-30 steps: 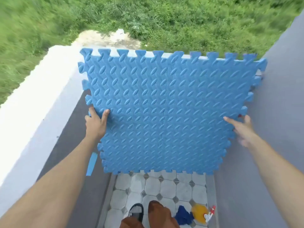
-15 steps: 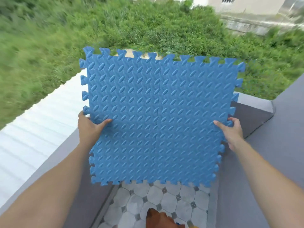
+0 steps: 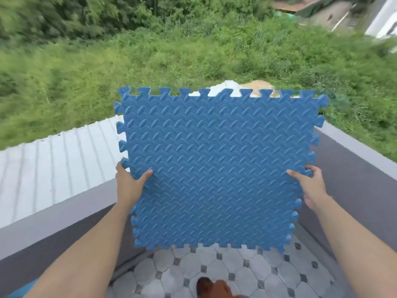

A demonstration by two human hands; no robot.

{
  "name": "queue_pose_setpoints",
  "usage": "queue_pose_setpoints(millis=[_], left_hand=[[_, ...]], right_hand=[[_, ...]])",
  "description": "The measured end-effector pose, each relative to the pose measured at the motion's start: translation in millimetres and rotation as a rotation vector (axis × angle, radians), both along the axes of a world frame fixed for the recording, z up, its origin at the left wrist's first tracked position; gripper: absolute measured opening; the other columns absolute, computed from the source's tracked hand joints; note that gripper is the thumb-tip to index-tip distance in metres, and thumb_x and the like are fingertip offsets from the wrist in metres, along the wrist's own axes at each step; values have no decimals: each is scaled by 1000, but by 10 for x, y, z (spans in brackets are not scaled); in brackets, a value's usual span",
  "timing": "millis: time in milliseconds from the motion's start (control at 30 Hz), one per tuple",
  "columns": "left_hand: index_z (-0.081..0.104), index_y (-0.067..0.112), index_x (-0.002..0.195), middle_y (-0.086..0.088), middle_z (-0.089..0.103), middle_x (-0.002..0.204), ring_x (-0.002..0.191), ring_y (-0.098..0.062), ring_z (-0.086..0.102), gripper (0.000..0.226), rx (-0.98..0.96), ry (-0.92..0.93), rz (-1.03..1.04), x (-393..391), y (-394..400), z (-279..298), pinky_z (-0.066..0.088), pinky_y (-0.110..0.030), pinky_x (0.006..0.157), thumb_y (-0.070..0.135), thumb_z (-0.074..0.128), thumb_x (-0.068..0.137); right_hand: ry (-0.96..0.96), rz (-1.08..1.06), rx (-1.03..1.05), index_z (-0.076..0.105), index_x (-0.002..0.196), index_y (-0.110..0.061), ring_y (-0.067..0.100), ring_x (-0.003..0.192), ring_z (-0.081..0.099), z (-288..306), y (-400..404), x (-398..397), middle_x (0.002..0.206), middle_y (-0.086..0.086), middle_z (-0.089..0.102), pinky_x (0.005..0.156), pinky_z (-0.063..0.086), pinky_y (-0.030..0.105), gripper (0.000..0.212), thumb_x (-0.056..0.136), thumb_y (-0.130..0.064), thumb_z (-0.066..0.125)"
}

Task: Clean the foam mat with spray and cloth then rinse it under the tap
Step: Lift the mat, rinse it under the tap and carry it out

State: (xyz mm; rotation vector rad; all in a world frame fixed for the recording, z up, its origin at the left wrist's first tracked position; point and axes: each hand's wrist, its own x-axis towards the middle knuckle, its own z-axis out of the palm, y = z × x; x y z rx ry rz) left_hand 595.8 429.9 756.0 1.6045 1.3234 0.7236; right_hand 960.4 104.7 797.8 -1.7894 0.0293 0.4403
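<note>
A blue foam mat (image 3: pixel 217 168) with jigsaw edges and a raised leaf pattern hangs upright in the air in front of me. My left hand (image 3: pixel 129 181) grips its left edge, thumb on the front face and fingers behind. My right hand (image 3: pixel 309 186) grips the right edge the same way. The mat's lower edge hangs above the tiled floor. No spray bottle, cloth or tap is in view.
Grey octagonal floor tiles (image 3: pixel 193 269) lie below. A grey parapet wall (image 3: pixel 64 214) runs on the left and another (image 3: pixel 354 173) on the right. A white corrugated roof (image 3: pixel 53 164) and tall grass (image 3: pixel 150 61) lie beyond. A foot (image 3: pixel 212 289) shows at the bottom.
The mat has been lifted away from the walls and held out higher in front of me. My right hand has closed on its edge. The view has tilted up, hiding the bottle and cloth.
</note>
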Motion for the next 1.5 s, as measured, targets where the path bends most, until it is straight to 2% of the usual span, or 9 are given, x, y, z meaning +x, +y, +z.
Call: queue_pose_setpoints(millis=[200,433,533,700,800,967,1133,1300,1500], left_hand=[[14,33,138,-11,52,132,115,-29,57,115,-18,35,281,-1168,-32,83,50,-53,93,78,72,49],[19,28,143,-12,45,132,113,-30,51,100,20,139,693,-2408,-542,166,45,-46,93,56,78,67],[18,28,145,-16,46,129,111,-31,51,100,-18,177,871,-2870,-889,125,40,-40,88,52,78,69],[14,15,151,-22,41,139,127,-35,42,110,-73,226,1182,-3612,-1727,61,35,-41,102,49,79,69],[17,14,149,-24,41,139,128,-38,40,108,-125,251,1329,-4020,-2289,14,36,-44,101,49,79,69],[14,18,150,-19,37,144,128,-37,41,105,-199,229,1536,-4558,-3152,-166,39,-47,98,51,76,72],[13,21,149,-16,35,147,130,-35,42,107,-301,148,1712,-5124,-3939,-719,38,-49,102,52,77,69],[20,17,145,-18,41,142,128,-36,45,99,-378,109,1847,-5648,-4285,-1502,39,-51,100,46,79,71],[5,22,153,-19,33,149,133,-38,39,109,-538,142,1945,-6130,-4479,-2855,34,-50,106,51,75,73]], right_hand=[[13,294,-14,44,115,-18,27,91,64,9,958,-458,109,8,61,70,53,37,57,75,-14,83],[17,672,-20,50,99,-31,35,102,66,-101,2129,-1146,116,14,65,86,55,58,52,65,-31,89],[-16,847,-51,48,107,-29,33,100,67,-153,2484,-1587,112,9,64,87,55,56,62,62,-41,88],[8,1119,-21,42,108,-29,31,91,65,-138,2853,-2706,116,15,61,80,55,49,54,74,-28,84],[-5,1257,-29,45,93,-47,35,101,64,-318,2984,-3301,124,15,59,85,55,56,62,52,-55,90],[-107,1487,-98,41,111,-33,33,101,60,-352,2911,-4471,129,9,52,90,53,54,54,76,-40,81],[-206,1676,-166,38,111,-38,31,94,59,-742,2828,-5636,126,1,50,80,51,48,56,75,-46,80],[-272,1783,-231,39,105,-42,22,67,46,-1505,2829,-6712,101,8,53,67,43,41,51,75,-45,80],[-472,1940,-199,32,145,-29,28,119,51,-2795,2865,-7756,139,-1,48,94,39,35,66,90,-32,68]])
